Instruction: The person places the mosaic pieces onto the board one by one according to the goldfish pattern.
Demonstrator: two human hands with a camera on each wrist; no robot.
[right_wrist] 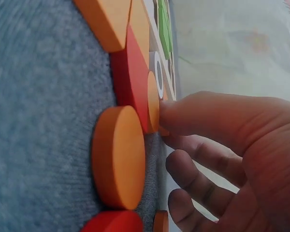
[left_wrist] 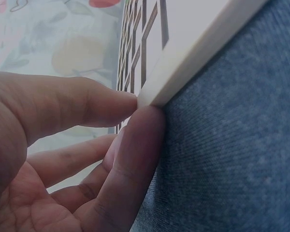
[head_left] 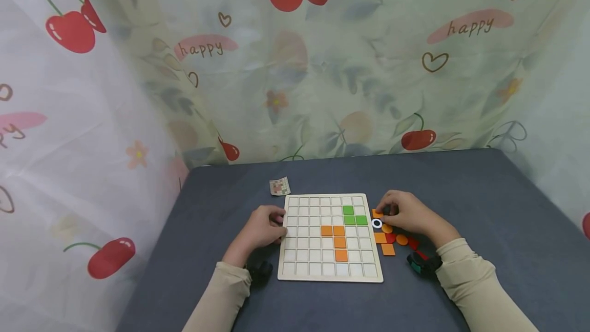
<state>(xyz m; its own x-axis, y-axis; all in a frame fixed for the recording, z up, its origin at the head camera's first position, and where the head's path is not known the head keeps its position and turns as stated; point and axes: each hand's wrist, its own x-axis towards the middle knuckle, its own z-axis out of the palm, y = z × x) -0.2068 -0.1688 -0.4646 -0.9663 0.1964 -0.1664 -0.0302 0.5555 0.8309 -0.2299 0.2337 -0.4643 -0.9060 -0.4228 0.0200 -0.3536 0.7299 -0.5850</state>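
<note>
Sleeves (head_left: 475, 275) are stretched over a worktop (head_left: 461, 188); a grid board (head_left: 304, 241), short of its far edge, is pinched by the left hand (head_left: 259, 228); the grip of the right hand (head_left: 411, 214), by loose pieces (head_left: 388, 249), cannot be told.

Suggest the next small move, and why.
I'd likely have the right hand pinch and lift the orange piece nearest its fingertips: it is within easy reach, though whether it is gripped isn't clear. The left hand pinches the edge of the board, which should steady it, and many cells are bare.
</note>
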